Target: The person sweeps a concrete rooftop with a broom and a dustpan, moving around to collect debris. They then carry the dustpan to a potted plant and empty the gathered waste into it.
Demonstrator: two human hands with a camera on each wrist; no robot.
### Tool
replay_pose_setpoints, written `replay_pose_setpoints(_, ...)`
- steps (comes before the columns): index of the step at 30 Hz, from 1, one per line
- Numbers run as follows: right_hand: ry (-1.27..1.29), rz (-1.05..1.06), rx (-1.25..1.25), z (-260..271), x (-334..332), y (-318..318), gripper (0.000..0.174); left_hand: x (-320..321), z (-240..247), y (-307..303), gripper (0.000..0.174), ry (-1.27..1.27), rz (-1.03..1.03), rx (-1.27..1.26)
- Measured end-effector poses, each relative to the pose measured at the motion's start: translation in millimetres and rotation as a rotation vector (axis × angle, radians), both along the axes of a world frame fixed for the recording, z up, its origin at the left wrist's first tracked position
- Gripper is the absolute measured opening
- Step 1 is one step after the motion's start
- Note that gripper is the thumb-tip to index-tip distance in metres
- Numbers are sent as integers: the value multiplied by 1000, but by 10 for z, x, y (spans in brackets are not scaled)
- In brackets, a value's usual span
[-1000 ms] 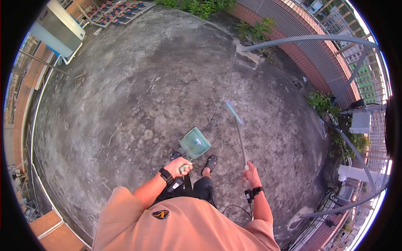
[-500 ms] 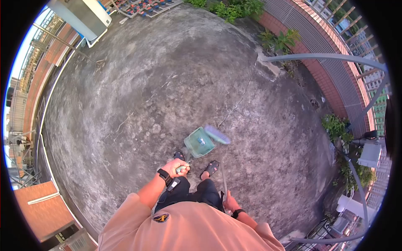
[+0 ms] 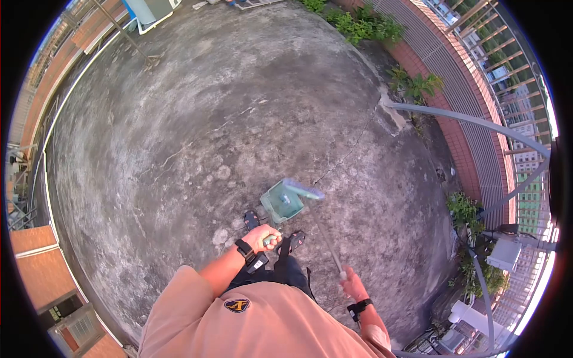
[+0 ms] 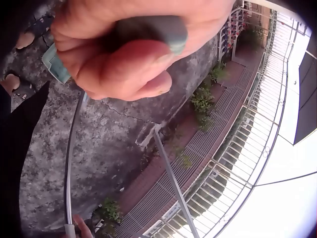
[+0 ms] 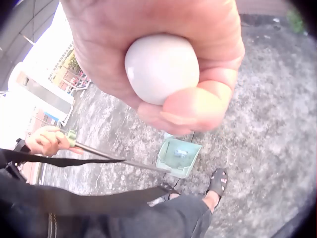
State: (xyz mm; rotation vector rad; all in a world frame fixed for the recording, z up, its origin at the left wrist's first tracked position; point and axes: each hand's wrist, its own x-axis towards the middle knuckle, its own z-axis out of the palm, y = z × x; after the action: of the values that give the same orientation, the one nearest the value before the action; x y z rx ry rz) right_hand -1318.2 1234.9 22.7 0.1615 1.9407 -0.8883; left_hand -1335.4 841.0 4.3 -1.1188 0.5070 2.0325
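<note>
My left hand (image 3: pixel 262 240) grips the green handle of a long-handled dustpan. Its pale green pan (image 3: pixel 270 209) is low in front of the sandalled feet, with a small blue-and-white patch (image 5: pixel 181 153) showing inside. My right hand (image 3: pixel 354 284) holds a broom by its grey stick (image 3: pixel 327 241). In the right wrist view those fingers curl round the white knob (image 5: pixel 161 69) at the stick's end. The pale blue broom head (image 3: pixel 305 190) overlaps the pan's far right corner in the head view. In the left wrist view, the left fingers wrap the handle end (image 4: pixel 176 34).
Stained, cracked concrete floor (image 3: pixel 197 119) spreads all round. A grey curved pipe (image 3: pixel 471 119) rises at the right, near a brick wall (image 3: pixel 412 65) with plants (image 3: pixel 367 27) along it. A white box-like appliance (image 3: pixel 156 9) stands far left, and sandals (image 3: pixel 251 219) are close by the pan.
The broom head has swung left and nearer, from beyond the dustpan to its far right corner. My right hand moved inward, then back out to the right. The left hand keeps its grip.
</note>
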Motion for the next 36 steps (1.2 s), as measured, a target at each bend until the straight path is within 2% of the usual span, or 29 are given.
replay_pose_setpoints(2, 141, 46, 50, -170, -312, 5, 62, 22, 16, -48, 8, -9, 25, 15)
replay_pose_setpoints(4, 6, -28, 123, 157, -848, -448, 56, 14, 91, -169, 9, 10, 54, 26)
replay_pose_setpoints(8, 209, -44, 64, -654, -1477, -664, 59, -54, 119, -332, 8, -29, 134, -33)
replay_pose_setpoints(10, 190, -84, 43, -871, -1668, -967, 60, -82, 128, -406, 8, -47, 167, -50)
replay_pose_setpoints(11, 173, -138, 32, -944, -1701, -1096, 60, -86, 118, -444, 8, -37, 177, -52)
replay_pose_setpoints(14, 116, -116, 54, -1055, -1500, -1513, 60, -96, 66, -541, 7, -19, 189, -61)
replay_pose_setpoints(17, 82, 121, 117, -1188, -752, -1438, 64, -100, -4, -621, 6, -26, 198, -27)
replay_pose_setpoints(19, 124, 325, 163, -1156, -201, -1173, 70, -106, -31, -677, 6, -22, 205, 7)
replay_pose_setpoints(21, -184, 275, 170, -405, -101, -1217, 69, -102, -86, -688, 6, -21, 208, 13)
replay_pose_setpoints(23, -163, 198, -17, -345, 105, -915, 66, -112, -119, -703, 6, -24, 212, 34)
replay_pose_setpoints(24, -148, 198, -10, -238, 63, -918, 66, -116, -131, -728, 7, -28, 205, 44)
replay_pose_setpoints(26, -322, 68, -45, 297, -148, -1009, 62, -164, -87, -756, 7, -22, 201, 66)
replay_pose_setpoints(27, -302, 20, 36, 479, -228, -1093, 60, -173, -77, -760, 7, -13, 200, 25)
replay_pose_setpoints(30, -275, 21, 22, 378, -500, -945, 60, -143, -95, -778, 8, -2, 229, -26)
replay_pose_setpoints(32, -234, 49, 48, 296, -776, -922, 60, -112, -97, -772, 8, -21, 239, 57)
replay_pose_setpoints(34, -69, 186, 74, 158, -1171, -885, 58, -122, -5, -752, 8, -39, 299, 66)
replay_pose_setpoints(36, 38, 214, 34, -103, -1650, -892, 56, -156, 110, -718, 9, 19, 400, 3)
